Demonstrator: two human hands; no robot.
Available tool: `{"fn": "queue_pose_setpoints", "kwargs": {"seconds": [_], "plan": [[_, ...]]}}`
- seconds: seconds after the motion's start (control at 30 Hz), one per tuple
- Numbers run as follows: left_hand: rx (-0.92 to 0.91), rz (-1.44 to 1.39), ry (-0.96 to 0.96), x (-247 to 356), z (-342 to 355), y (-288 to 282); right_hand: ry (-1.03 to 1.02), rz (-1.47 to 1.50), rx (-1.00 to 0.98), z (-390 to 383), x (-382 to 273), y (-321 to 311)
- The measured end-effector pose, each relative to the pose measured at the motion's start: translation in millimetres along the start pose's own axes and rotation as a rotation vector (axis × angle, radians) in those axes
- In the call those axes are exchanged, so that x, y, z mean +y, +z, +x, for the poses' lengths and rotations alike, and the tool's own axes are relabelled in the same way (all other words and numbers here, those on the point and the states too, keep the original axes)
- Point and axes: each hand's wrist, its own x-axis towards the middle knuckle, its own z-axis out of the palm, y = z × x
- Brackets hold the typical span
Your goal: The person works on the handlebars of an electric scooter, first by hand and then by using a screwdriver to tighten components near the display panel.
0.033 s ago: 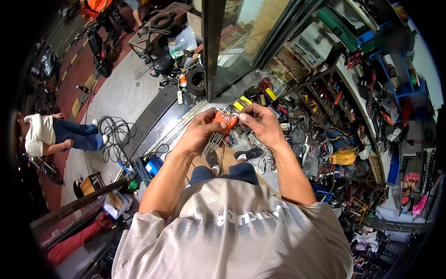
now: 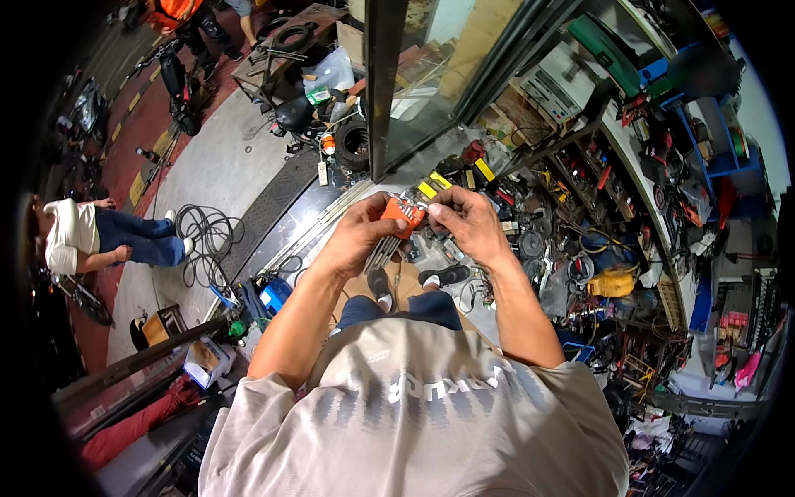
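My left hand (image 2: 352,238) is closed around an orange holder (image 2: 396,210) with several long silver tools (image 2: 383,253), whose shafts hang down below it and whose small heads show at the top. My right hand (image 2: 470,228) pinches at the upper right of this set, thumb and forefinger together on it; exactly which piece they grip is too small to tell. Both hands meet at chest height, above my feet and a sheet of cardboard (image 2: 402,273).
Tool-filled shelves (image 2: 580,166) and heaped parts, with a yellow container (image 2: 611,282), crowd the right. A glass panel (image 2: 422,83) stands ahead, tyres (image 2: 352,147) beside it. Someone in jeans (image 2: 141,236) is at left by coiled cables (image 2: 203,248); others (image 2: 195,33) are at upper left.
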Motion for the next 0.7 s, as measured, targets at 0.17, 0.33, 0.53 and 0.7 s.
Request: {"fn": "queue_pose_setpoints", "kwargs": {"seconds": [0.17,0.33,0.53,0.7], "plan": [[0.049,0.199,0.121,-9,4,-10,0.108,-0.131,-0.056,6,-7,6],[0.077,0.253,0.132,-15,1,-15,-0.02,-0.425,-0.061,5,-10,13],[-0.058,0.102,0.129,-3,-3,-16,0.209,0.16,-0.18,12,4,5],[-0.038,0.032,0.065,-7,-1,-17,0.365,0.278,-0.14,13,12,6]]}}
